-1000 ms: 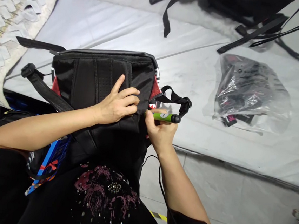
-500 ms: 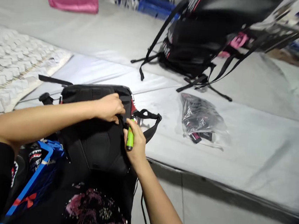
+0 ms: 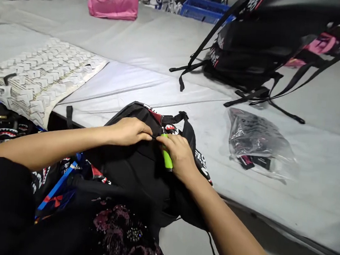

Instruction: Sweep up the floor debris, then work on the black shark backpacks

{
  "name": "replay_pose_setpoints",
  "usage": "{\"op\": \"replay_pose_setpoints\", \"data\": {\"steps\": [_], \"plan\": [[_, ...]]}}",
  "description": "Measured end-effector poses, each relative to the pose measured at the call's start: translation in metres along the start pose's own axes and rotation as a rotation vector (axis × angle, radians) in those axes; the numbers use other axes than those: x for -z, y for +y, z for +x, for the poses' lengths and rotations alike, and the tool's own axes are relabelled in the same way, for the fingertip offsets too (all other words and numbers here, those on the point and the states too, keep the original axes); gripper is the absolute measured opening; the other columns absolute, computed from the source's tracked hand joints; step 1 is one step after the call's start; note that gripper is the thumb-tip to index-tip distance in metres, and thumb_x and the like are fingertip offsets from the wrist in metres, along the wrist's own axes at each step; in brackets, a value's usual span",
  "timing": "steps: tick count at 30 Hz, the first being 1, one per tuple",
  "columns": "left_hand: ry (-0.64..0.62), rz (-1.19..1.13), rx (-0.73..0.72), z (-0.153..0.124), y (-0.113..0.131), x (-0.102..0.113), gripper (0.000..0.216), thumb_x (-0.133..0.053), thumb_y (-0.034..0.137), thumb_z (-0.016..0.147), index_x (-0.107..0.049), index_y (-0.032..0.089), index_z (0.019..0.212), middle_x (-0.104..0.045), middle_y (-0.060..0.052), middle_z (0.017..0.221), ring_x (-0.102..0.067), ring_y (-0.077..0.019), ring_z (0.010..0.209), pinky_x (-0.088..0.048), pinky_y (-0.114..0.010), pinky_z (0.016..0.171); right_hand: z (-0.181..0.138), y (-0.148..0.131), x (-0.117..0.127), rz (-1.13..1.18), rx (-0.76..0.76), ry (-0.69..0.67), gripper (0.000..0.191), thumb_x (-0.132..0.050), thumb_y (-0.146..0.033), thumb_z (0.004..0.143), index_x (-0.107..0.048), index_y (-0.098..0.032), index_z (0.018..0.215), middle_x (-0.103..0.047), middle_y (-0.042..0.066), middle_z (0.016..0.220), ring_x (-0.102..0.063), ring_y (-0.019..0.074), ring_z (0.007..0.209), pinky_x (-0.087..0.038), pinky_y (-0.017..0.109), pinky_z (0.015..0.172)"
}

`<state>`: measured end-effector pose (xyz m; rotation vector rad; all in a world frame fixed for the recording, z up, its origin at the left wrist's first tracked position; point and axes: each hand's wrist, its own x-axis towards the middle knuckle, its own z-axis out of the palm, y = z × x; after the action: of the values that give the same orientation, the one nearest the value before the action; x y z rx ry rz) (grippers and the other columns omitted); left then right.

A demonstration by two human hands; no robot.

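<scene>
Pale sheeting (image 3: 326,190) is spread over a long surface, toward whose back a pink bag (image 3: 114,2) and a blue plastic crate (image 3: 196,10) are set. Near its front edge, before the wearer's torso (image 3: 129,240), a black backpack (image 3: 132,172) is handled — a thin dark strip (image 3: 154,137) on it is pinched by the left hand (image 3: 130,131). By the right hand (image 3: 179,152), a green pen-like tool (image 3: 167,157) is clasped, close beside that strip. Farther right, a clear plastic bag (image 3: 256,138) is laid — well apart.
</scene>
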<state>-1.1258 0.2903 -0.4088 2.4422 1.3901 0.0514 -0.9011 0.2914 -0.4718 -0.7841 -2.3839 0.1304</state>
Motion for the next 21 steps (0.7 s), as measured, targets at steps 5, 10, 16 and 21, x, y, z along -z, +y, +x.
{"op": "replay_pose_setpoints", "data": {"steps": [5,10,16,21], "plan": [[0.343,0.233,-0.104,0.023,-0.029,-0.002,0.03,-0.047,0.029,0.1,-0.068,0.022,0.12,-0.071,-0.01,0.119,-0.06,-0.0256,0.115,-0.041,-0.042,0.096,0.008,0.007,-0.015,0.026,-0.007,-0.076,0.026,-0.047,-0.014,0.1,-0.059,-0.02,0.122,-0.068,0.01,0.111,-0.062,0.025,0.104,-0.047,0.036,0.082],[0.098,0.245,0.0,0.055,-0.054,0.003,0.104,-0.082,0.052,0.072,-0.029,0.019,0.156,-0.035,-0.022,0.157,-0.035,-0.0386,0.141,-0.033,-0.052,0.109,0.011,-0.013,-0.016,0.007,0.078,-0.094,0.024,-0.045,-0.016,0.102,-0.063,-0.016,0.117,-0.069,0.012,0.102,-0.063,0.0248,0.097,-0.05,0.038,0.081],[0.078,0.359,-0.037,0.066,-0.066,-0.02,0.12,-0.081,0.047,0.073,-0.006,0.016,0.161,-0.018,-0.023,0.164,-0.022,-0.0407,0.149,-0.019,-0.057,0.117,-0.004,-0.019,-0.028,-0.061,0.104,-0.128,0.018,-0.057,-0.017,0.097,-0.067,-0.012,0.112,-0.07,0.02,0.113,-0.064,0.0316,0.106,-0.055,0.046,0.084],[0.057,0.4,-0.211,0.064,-0.059,-0.03,0.132,-0.082,0.038,0.07,0.012,0.017,0.159,0.002,-0.022,0.167,-0.008,-0.0425,0.152,-0.014,-0.061,0.117,-0.007,-0.004,-0.032,0.152,0.035,-0.03,0.029,-0.064,-0.028,0.093,-0.062,-0.015,0.119,-0.071,0.017,0.108,-0.066,0.0303,0.106,-0.058,0.047,0.09]]}}
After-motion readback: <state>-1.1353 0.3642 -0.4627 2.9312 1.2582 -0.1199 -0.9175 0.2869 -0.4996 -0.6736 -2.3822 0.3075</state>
